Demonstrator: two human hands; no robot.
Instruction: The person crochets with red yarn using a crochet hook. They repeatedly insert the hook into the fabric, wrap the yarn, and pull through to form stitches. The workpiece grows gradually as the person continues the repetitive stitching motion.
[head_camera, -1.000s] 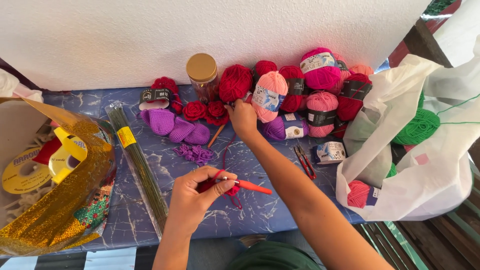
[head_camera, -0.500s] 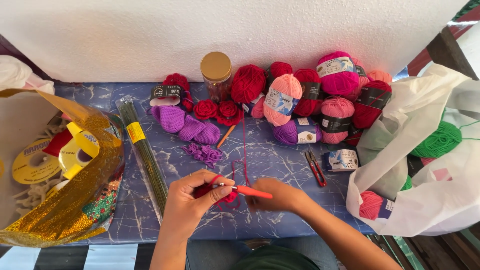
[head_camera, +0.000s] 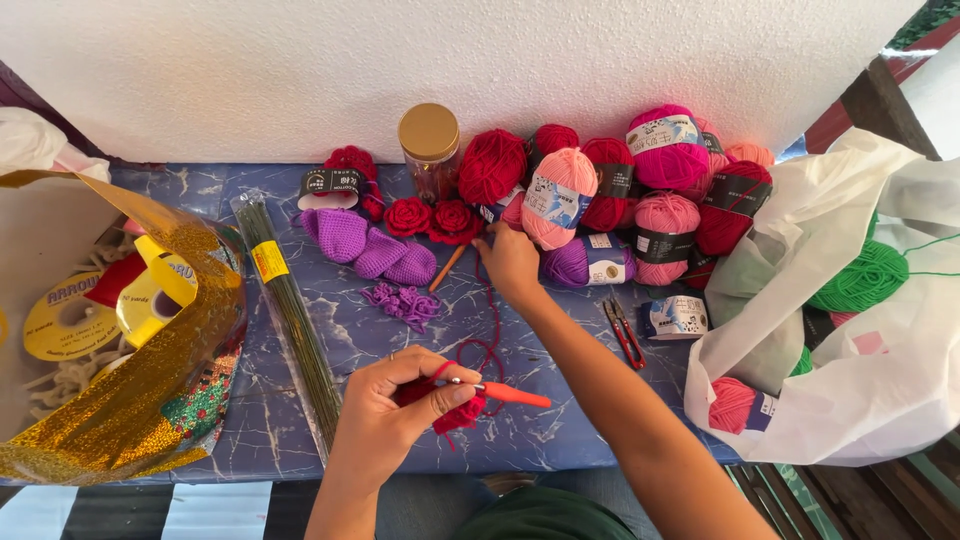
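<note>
My left hand (head_camera: 388, 412) pinches a small red crochet piece (head_camera: 455, 412) together with an orange-handled crochet hook (head_camera: 508, 394) near the front edge of the blue marbled table (head_camera: 560, 420). A red yarn strand (head_camera: 492, 320) loops up from the piece to my right hand (head_camera: 510, 262). That hand is stretched forward with its fingers closed on the strand, just in front of the pile of red, pink and purple yarn balls (head_camera: 620, 190).
Behind lie red crocheted roses (head_camera: 430, 218), purple crocheted pieces (head_camera: 372, 252), a gold-lidded jar (head_camera: 428, 148) and a white wall. A packet of green stem wires (head_camera: 290, 310) and a gold glitter bag (head_camera: 150, 380) sit left. Red snips (head_camera: 622, 335) and a white bag (head_camera: 880, 380) of yarn are right.
My right hand left the hook near my left hand and reached forward to the yarn balls, drawing the red strand. The left hand now holds piece and hook alone.
</note>
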